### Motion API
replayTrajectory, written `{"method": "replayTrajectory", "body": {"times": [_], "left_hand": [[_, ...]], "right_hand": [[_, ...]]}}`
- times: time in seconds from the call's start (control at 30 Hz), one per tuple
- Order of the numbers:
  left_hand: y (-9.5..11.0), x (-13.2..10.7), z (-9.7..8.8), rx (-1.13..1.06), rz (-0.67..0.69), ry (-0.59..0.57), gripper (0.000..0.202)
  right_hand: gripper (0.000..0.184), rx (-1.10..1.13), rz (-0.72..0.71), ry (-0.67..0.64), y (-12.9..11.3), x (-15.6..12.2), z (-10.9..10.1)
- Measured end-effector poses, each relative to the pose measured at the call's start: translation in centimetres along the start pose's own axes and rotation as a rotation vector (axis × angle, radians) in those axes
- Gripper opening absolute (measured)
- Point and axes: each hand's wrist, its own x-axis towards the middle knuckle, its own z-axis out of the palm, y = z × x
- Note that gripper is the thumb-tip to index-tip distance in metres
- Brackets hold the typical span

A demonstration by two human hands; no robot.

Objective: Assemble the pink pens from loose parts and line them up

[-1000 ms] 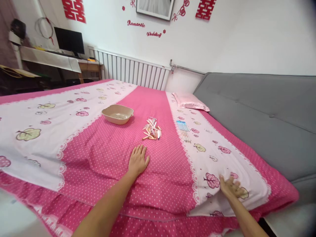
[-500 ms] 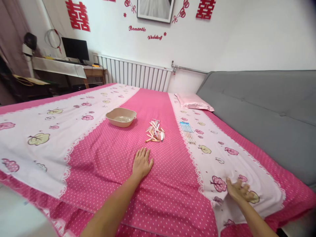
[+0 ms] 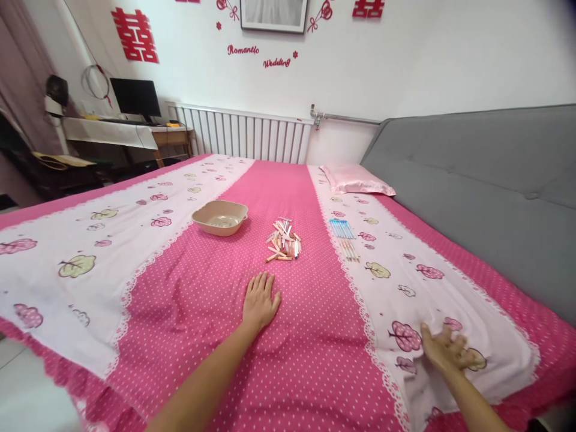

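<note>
My left hand [image 3: 261, 303] lies flat on the pink dotted bedspread [image 3: 315, 354], fingers stretched out and holding nothing. Just beyond its fingertips is a loose heap of pens [image 3: 283, 240], mostly peach and white. Over on the white printed strip at the right, my right hand [image 3: 446, 348] rests with its fingers spread, also without anything in it. Farther up that strip, a row of blue pens [image 3: 342, 228] lies side by side. Nearer to me, a few peach-and-clear pens [image 3: 350, 250] are lined up beside the blue ones.
A beige plastic basin [image 3: 220, 219] stands on the bed left of the heap. At the far right are a pink pillow [image 3: 357, 179] and a grey padded headboard [image 3: 477, 174]. Behind the bed runs a white radiator [image 3: 245, 135]; a desk with a monitor [image 3: 135, 98] is at the left.
The camera view has tilted slightly. Both hands stay in place on the bed, and the pens and basin have not moved.
</note>
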Motion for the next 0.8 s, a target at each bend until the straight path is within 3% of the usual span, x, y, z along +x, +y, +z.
{"method": "replayTrajectory", "body": {"times": [0.13,0.23,0.33,0.4,0.47,0.57,0.67,0.8], "left_hand": [[0.1,0.5,-0.9,-0.064,-0.024,-0.058,0.055],[-0.9,2.8,-2.4,-0.130,-0.061,-0.111,0.047],[-2.7,6.9,-4.5,-0.193,-0.159,-0.172,0.039],[-4.1,10.0,-5.8,-0.215,-0.218,-0.148,0.037],[-5.1,13.0,-6.7,-0.225,-0.242,-0.106,0.035],[-5.3,16.6,-6.8,-0.236,-0.198,-0.102,0.030],[-4.2,19.3,-5.2,-0.210,-0.128,-0.120,0.027],[-2.3,22.3,-1.7,-0.111,-0.051,-0.159,0.027]], "right_hand": [[0.080,0.021,0.176,0.032,-1.7,-0.2,-2.3],[0.089,-0.016,0.269,0.049,-4.9,0.1,-4.7],[0.083,0.020,0.055,0.162,-10.0,0.2,-6.0],[0.077,0.057,-0.155,0.120,-14.3,-0.1,-5.7],[0.072,0.161,-0.348,0.045,-18.8,-0.8,-4.5],[0.067,0.358,-0.561,-0.170,-25.5,-2.0,-1.5],[0.055,0.423,-0.651,-0.297,-31.4,-3.0,2.3],[0.036,0.380,-0.741,-0.429,-37.4,-3.2,7.6]]}}
